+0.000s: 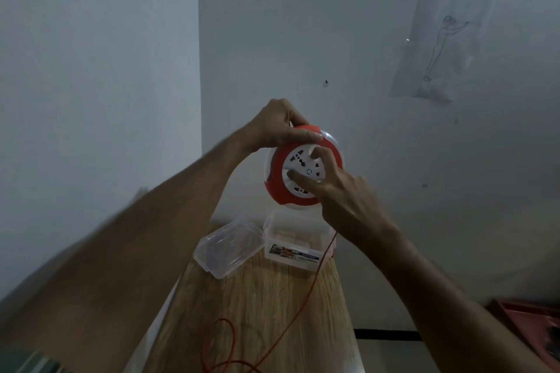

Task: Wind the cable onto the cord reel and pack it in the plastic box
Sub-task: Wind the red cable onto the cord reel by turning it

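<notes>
Head camera view, looking forward and down along two bare forearms that reach into the middle of the frame.

At the centre, both hands hold up a round cord reel in red and white, lifted clear above a wooden table. Its white socket face is turned toward the camera. The left hand comes in from the lower left and grips the reel's upper rim, fingers curled closed over the red edge with the thumb lying along the front. The right hand comes in from the lower right, its fingers spread and partly bent, with fingertips pressed on the white socket face.

A thin red cable drops from the reel's lower right edge, beside the right hand, runs down across the table and ends in loose loops at the bottom centre of the frame.

Just below the reel, at the far end of the table, stands a clear plastic box with a printed label on its front. Its clear lid lies just left of it, apparently touching the box.

Pale walls fill the upper frame, with a faint line drawing of a figure at upper right. A reddish object, blurred, sits at the lower right edge.
</notes>
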